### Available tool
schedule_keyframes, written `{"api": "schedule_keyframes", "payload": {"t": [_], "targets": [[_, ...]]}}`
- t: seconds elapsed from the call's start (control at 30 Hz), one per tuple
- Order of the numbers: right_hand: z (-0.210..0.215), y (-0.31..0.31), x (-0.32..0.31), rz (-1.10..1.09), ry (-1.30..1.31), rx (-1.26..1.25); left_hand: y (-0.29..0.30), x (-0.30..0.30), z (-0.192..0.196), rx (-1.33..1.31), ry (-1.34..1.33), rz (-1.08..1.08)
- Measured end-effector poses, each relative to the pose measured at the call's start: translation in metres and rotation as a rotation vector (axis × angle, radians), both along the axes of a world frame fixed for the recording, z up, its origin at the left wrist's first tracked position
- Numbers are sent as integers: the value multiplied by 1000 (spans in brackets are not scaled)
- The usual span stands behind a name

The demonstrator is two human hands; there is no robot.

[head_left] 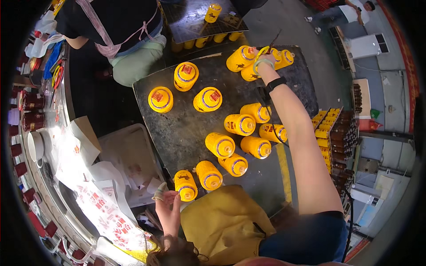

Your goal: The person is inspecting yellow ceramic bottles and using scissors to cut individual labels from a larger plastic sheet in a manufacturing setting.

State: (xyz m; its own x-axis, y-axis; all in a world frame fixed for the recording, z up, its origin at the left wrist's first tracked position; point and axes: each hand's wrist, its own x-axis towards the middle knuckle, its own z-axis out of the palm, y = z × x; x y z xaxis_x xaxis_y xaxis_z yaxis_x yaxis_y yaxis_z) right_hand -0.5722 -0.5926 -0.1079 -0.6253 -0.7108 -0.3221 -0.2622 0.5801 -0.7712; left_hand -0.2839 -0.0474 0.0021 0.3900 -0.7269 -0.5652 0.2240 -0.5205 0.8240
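My right hand (265, 58) reaches to the far right of a dark table (177, 133). It is closed round what looks like yellow-handled scissors (262, 52), with a thin dark tip pointing away. Its fingers are close to a yellow bottle (238, 59) with a red square at its top; whether they touch it is hidden. At the near left edge, my left hand (168, 209) is raised with fingers apart, beside another yellow bottle (185, 186). A pale wrapping (159, 192) sits on one fingertip. Three bottles at the far left, one a yellow bottle (186, 76), carry red squares on top.
Several more yellow bottles (239, 124) stand across the table. Beyond it, a person in an apron (108, 44) is beside a second table (186, 26) with bottles. A grey bin (128, 150) and a bench with printed sheets (106, 213) lie left. Crated bottles (326, 133) stand right.
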Motion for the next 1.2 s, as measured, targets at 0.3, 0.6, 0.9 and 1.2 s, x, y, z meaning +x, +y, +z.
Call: {"api": "schedule_keyframes", "payload": {"t": [0.3,0.6,0.9,1.2], "targets": [[-44,-32,-12,-362,-497,-431,-11,-6,-3,-23,14,32],[-27,-16,-3,-426,-756,-470,-11,-5,-7,-16,8,42],[-66,-23,-29,-58,-79,-318,-13,-6,-4,-23,50,82],[-87,-32,-45,51,-80,-466,-7,-2,-6,-19,24,51]]}}
